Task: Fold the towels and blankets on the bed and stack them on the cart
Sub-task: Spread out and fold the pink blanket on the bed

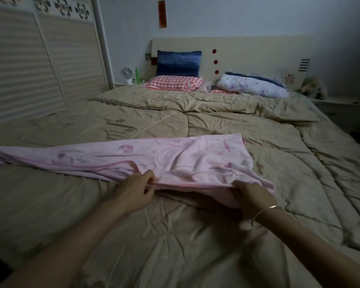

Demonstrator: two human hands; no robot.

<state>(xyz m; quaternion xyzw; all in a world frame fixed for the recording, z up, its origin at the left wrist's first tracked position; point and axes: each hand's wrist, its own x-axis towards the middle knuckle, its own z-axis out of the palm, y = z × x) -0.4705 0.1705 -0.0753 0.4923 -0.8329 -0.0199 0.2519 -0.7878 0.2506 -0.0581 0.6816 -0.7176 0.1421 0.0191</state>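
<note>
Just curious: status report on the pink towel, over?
Left hand, right hand grip pink towel, near edge. Towel rumpled on tan quilt. Cart out of view.

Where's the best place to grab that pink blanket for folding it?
The pink blanket is probably best pinched along its near hemmed edge, from the person's side: that edge lies closest and lifted, where the left hand and right hand grip it, set apart.

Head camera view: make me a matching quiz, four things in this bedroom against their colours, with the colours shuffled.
Things:
1 towel
2 upright pillow
3 rabbit-patch pillow
4 quilt

Colours:
A tan
B dark blue
C pink
D red and white checks

Pairs: 1-C, 2-B, 3-D, 4-A
</note>
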